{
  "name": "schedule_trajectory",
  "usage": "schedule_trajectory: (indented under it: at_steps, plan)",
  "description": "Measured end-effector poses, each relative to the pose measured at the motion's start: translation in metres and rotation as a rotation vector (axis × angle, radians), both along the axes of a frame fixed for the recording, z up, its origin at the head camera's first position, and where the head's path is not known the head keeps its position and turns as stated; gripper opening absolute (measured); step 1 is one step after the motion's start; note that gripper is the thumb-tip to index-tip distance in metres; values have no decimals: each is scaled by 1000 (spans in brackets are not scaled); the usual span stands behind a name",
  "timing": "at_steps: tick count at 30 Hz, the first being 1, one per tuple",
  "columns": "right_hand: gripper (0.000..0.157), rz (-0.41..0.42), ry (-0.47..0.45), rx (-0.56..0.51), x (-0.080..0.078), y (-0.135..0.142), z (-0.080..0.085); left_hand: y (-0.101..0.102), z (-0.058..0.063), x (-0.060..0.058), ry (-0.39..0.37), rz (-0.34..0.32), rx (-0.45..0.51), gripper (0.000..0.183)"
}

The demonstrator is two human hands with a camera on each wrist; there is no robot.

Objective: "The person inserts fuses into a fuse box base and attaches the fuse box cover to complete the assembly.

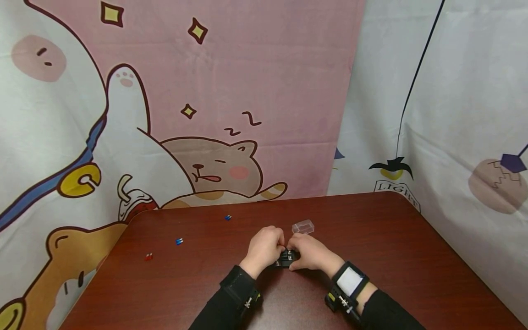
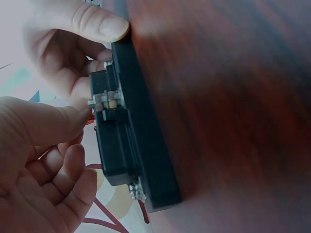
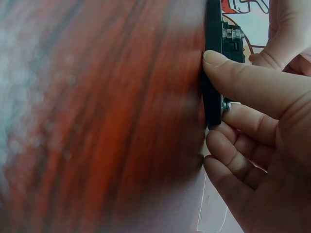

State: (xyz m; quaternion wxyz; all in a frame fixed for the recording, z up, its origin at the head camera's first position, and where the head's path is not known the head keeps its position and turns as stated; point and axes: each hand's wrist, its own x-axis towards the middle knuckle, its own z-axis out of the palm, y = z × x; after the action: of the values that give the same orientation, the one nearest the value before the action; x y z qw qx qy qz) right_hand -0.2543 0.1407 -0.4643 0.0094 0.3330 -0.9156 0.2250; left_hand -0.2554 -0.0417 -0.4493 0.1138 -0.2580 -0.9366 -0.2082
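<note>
A black terminal block (image 1: 284, 259) with metal screws lies on the brown table, between the two hands. My right hand (image 1: 310, 252) grips its right end, the thumb (image 3: 216, 59) pressed on the edge of the base and curled fingers on the far side. My left hand (image 1: 266, 247) has thumb and forefinger pinched at the middle screw terminal (image 2: 111, 101). A bit of red, like a small crimp terminal (image 2: 91, 119), shows at those fingertips; the fingers hide most of it. Just behind the right hand is a clear plastic cover (image 1: 303, 226).
To the left on the table (image 1: 198, 284) lie a red crimp terminal (image 1: 149, 256), a blue crimp terminal (image 1: 179, 241) and, farther back, another small blue piece (image 1: 228, 217). A printed cloth (image 1: 288, 91) hangs right behind the table's back edge.
</note>
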Motion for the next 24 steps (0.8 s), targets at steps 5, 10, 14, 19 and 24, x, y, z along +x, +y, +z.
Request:
schedule_trajectory:
  at_steps: [5, 10, 14, 19, 24]
  plan:
    - [37, 0, 3, 1, 0, 0, -1, 1, 0, 0, -16, 8, -4, 22]
    - [36, -13, -9, 12, 0, 0, -2, 2, 3, 1, -16, 10, 1, 21]
    - [35, -24, -24, 21, 0, -1, -2, 2, 3, 1, -14, 6, 11, 19]
    - [36, -31, -24, 22, 0, -1, -2, 2, 3, 0, -23, 11, 23, 19]
    - [36, -34, -28, 21, 0, -1, -2, 2, 5, 0, -48, 11, 7, 20]
